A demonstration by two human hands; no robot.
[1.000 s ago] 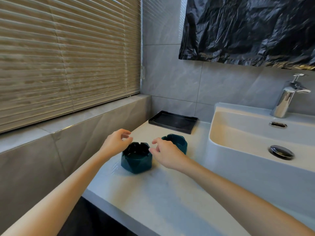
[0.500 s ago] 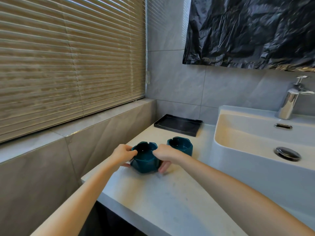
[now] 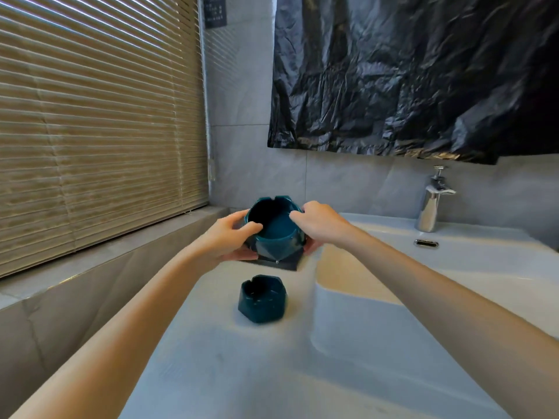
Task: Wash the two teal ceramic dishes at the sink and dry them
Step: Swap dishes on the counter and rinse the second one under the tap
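Both hands hold one teal ceramic dish (image 3: 276, 229) in the air above the counter, tilted with its opening toward me. My left hand (image 3: 225, 238) grips its left side, thumb over the rim. My right hand (image 3: 317, 226) grips its right side, fingers curled over the rim. The second teal dish (image 3: 262, 299) stands upright on the white counter (image 3: 242, 364) below and nearer to me. The white sink (image 3: 472, 258) lies to the right.
A chrome tap (image 3: 431, 207) stands at the sink's back edge, with an overflow slot in front of it. A black tray (image 3: 284, 263) lies on the counter behind the held dish. Blinds cover the window at left; a black plastic sheet hangs above the sink.
Both hands closed on the nearer dish and lifted it off the counter. The other dish stayed on the counter. The camera moved closer and looks further down.
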